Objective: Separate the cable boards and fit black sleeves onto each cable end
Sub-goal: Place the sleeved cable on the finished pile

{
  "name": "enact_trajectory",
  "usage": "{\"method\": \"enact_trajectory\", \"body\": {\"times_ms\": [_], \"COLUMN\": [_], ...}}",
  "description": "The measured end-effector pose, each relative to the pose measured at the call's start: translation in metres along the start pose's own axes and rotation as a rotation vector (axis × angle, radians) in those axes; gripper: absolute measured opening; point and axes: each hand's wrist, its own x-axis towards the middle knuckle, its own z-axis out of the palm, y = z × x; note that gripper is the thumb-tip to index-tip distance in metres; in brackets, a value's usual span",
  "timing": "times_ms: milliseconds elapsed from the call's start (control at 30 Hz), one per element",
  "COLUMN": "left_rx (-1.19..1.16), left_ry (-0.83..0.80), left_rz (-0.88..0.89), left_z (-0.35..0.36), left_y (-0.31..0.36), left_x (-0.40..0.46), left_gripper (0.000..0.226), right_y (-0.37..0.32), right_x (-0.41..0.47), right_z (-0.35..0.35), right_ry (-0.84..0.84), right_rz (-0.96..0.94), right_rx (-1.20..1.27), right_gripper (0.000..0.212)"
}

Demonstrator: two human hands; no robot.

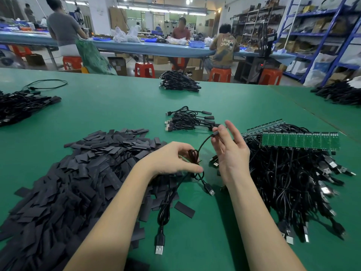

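— Black coiled USB cable [192, 157]: where do you hold it?
— Your left hand [173, 159] pinches its coil above the green table [109, 106]; your right hand [228, 147] pinches its sleeved end.

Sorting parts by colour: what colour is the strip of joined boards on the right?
Green, seen in the head view: the strip of boards lies atop black cables.

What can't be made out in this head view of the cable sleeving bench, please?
- Cable end pinched by the right hand: mostly hidden behind the fingers, so whether a sleeve is on it cannot be told.
- Coiled cable in the left hand: its bundle is partly covered by the fingers.
- Black sleeves pile: cut off by the left and bottom edges.
- Green board strip: markings too small to read.
- Far-right cable heap: blurred, cut by the edge.
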Motion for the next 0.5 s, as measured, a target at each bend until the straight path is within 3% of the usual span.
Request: {"method": "enact_trajectory", "body": {"times_ms": [100,200,267,333,400,500], "left_rx": [-0.095,-0.166,-0.208,-0.326,-0.436,-0.433], "left_ry": [0.137,0.336,0.396,0.378,0.381,0.516], "left_rz": [0.048,0.027,0.018,0.025,0.045,0.083], "left_z": [0.009,0.014,0.013,0.014,0.015,0.012], "left_y": [0.000,0.002,0.005,0.006,0.007,0.009], "left_x": [0.004,0.011,0.013,0.015,0.016,0.019], "left_gripper": [0.028,0.042,0.051,0.058,0.049,0.025], "right_y": [-0.005,-0.007,-0.005,-0.002,0.004,0.009], "right_x": [0.004,0.008,0.010,0.009,0.009,0.007], "right_z": [-0.004,-0.010,-0.014,-0.017,-0.017,-0.013], "right_ry": [0.035,0.074,0.029,-0.079,-0.148,-0.151], "right_rz": [-0.026,0.006,0.112,0.237,0.302,0.311], "right_rx": [0.059,0.078,-0.004,-0.236,-0.412,-0.501], "right_gripper": [0.035,0.032,0.029,0.039,0.055,0.069]}}
